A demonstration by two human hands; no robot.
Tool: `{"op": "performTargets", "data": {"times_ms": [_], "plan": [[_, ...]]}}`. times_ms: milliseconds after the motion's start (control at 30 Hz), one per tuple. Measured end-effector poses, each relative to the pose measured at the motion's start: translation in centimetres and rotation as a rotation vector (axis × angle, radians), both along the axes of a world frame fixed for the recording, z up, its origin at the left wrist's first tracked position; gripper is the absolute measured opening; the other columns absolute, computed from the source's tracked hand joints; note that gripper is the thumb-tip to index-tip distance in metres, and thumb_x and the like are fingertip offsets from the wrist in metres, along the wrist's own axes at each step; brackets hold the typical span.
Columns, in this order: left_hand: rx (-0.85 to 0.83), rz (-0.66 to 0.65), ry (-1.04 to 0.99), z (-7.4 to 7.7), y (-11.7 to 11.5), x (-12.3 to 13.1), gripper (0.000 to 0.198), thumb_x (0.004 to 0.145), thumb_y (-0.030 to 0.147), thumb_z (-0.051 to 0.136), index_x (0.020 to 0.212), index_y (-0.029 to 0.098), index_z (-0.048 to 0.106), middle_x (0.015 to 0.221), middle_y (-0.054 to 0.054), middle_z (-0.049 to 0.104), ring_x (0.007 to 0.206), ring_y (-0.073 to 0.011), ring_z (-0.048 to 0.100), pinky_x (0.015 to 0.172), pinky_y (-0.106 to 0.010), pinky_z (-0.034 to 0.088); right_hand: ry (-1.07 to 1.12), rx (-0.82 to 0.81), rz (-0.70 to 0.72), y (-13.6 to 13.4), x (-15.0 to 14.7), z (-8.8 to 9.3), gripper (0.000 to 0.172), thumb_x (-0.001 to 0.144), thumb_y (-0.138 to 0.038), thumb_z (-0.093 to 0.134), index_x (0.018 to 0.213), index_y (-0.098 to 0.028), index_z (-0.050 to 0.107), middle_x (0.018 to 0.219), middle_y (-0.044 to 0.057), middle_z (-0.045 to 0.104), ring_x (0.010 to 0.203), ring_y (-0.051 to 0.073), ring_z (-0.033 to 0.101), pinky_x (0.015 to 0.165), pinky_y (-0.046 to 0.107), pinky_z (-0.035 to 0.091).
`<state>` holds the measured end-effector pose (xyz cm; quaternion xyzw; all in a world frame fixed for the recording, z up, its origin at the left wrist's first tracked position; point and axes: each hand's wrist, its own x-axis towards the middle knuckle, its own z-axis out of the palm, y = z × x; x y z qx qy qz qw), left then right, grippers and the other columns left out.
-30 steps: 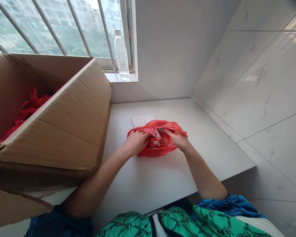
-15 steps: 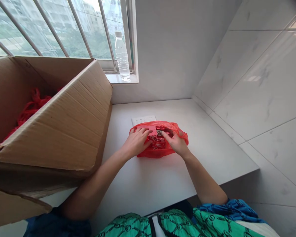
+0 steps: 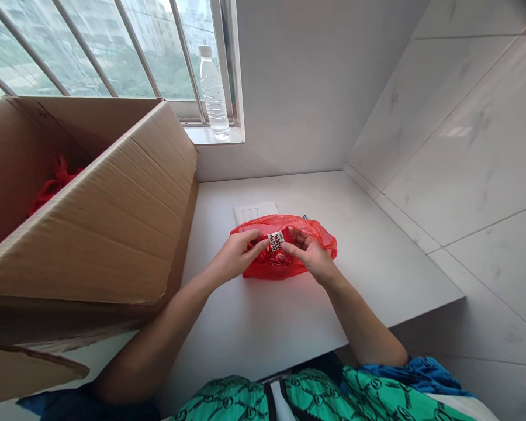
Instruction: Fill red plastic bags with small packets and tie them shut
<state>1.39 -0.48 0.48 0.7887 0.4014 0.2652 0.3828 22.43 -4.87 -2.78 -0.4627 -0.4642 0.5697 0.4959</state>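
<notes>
A thin red bag (image 3: 319,234) lies open on the white table (image 3: 263,327), with shiny red wrapped packets (image 3: 278,258) inside. Over its mouth, one red packet with a white printed label (image 3: 276,240) is stretched between my two hands. My left hand (image 3: 236,254) pinches the packet's left end between thumb and fingers. On the other side, my right hand (image 3: 313,255) grips the right end, thumb near the label. Some fingertips of my right hand are hidden behind the packet and bag.
A large open cardboard box (image 3: 114,216) with red stringy material (image 3: 55,187) stands at the left. Behind the bag lies a white printed sheet (image 3: 256,211). A clear bottle (image 3: 214,96) stands on the windowsill (image 3: 197,135). A tiled wall (image 3: 473,146) bounds the right side.
The labelled packet has risen from among the others and turned towards the view. My left hand has closed on its left end; before, its fingers were spread over the bag.
</notes>
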Motion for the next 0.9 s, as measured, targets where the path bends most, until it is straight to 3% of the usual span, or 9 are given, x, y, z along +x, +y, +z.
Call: {"op": "performTargets", "data": {"times_ms": [433,633,900], "plan": [[-0.009,0.004,0.016,0.06,-0.27,0.06,0.037,0.096,0.046,0.048,0.072,0.018,0.050,0.067,0.002,0.051,0.060,-0.0108,0.040,0.054,-0.024,0.031,-0.018,-0.017,-0.040,-0.09,-0.21,-0.64,0.047,0.076,-0.044,0.079,0.117,-0.028,0.063,0.119,0.004,0.071,0.117,0.025,0.065,0.107,0.045,0.050],[-0.014,0.008,0.011,-0.12,-0.39,-0.02,0.038,0.096,0.047,0.047,0.071,0.018,0.046,0.066,0.003,0.049,0.058,-0.0105,0.038,0.052,-0.024,0.030,-0.016,0.057,0.006,-0.42,-0.51,0.03,0.038,0.080,-0.044,0.076,0.111,-0.028,0.062,0.113,0.003,0.072,0.112,0.024,0.067,0.102,0.044,0.053],[-0.035,0.012,0.009,0.27,-0.82,0.07,0.039,0.095,0.048,0.048,0.070,0.018,0.043,0.065,0.003,0.045,0.057,-0.0099,0.034,0.051,-0.025,0.027,0.020,0.058,-0.009,-0.95,-0.67,0.13,0.039,0.080,-0.041,0.076,0.114,-0.028,0.060,0.114,0.003,0.072,0.111,0.022,0.067,0.101,0.042,0.054]]}}
